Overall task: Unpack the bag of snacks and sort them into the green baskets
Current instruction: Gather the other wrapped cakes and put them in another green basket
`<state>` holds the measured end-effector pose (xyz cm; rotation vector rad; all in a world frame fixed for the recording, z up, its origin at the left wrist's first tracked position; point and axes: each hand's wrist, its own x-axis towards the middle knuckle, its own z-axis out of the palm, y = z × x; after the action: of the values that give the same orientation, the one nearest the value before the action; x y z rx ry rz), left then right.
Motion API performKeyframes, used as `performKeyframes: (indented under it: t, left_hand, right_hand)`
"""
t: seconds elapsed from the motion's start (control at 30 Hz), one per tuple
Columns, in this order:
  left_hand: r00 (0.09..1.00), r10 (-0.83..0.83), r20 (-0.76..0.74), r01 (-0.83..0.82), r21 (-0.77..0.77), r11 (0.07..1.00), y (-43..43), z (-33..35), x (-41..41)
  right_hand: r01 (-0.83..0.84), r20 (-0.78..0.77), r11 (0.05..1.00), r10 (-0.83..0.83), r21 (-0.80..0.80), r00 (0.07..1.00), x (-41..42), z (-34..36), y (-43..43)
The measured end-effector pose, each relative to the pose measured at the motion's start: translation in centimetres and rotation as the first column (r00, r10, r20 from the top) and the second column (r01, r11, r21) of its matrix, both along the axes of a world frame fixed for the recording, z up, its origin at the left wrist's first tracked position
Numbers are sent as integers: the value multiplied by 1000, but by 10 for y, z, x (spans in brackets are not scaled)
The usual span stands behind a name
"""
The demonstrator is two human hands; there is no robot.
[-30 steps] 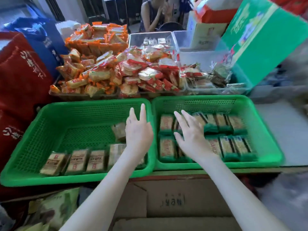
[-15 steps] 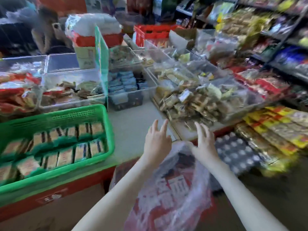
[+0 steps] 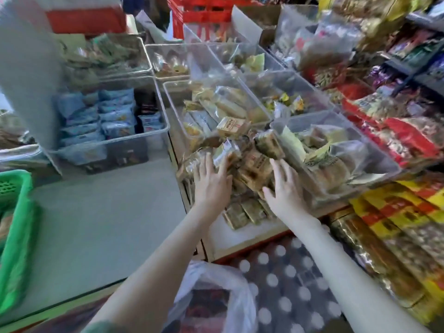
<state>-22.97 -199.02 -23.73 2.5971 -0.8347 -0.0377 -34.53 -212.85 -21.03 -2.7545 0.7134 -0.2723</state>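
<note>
As bag [image 3: 231,282] lies below, hands [image 3: 211,183] [image 3: 286,195] spread over snacks [image 3: 255,162].

Clear plastic bag [image 3: 223,294]: bottom centre, below the edge of the grey counter [image 3: 96,224]. Crumpled, mouth gaping upward. Red-printed contents inside, blurred.

Green basket [image 3: 16,236]: perforated plastic, far left on the counter. Only its right end in frame.

Snack packets [image 3: 254,169]: tan and gold wrappers in a loose heap on a white shelf [image 3: 240,234], right of centre, well apart from the basket.

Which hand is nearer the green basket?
Left. The left hand is over the snack pile, across the counter from the green basket; the right hand is farther right over the same pile.
</note>
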Motion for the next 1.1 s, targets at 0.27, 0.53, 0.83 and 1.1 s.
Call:
performKeyframes:
  t: [0.27,0.53,0.83,1.1]
  left_hand:
    - [998,8,63,0,-119,993,-43,-27,45]
    - [978,61,199,33,-441,897,-27,-26,10]
    - [976,184,113,-82,-595,799,58,6,-62]
    - [929,341,142,-224,-520,825,249,23,-139]
  right_hand:
    - [-202,-64,967,194,-155,979,50,-20,-44]
    - [-100,252,980,142,-174,957,27,-25,-24]
    - [-90,308,995,95,-30,946,-27,3,73]
    - [-180,364,966,102,187,926,-76,24,252]
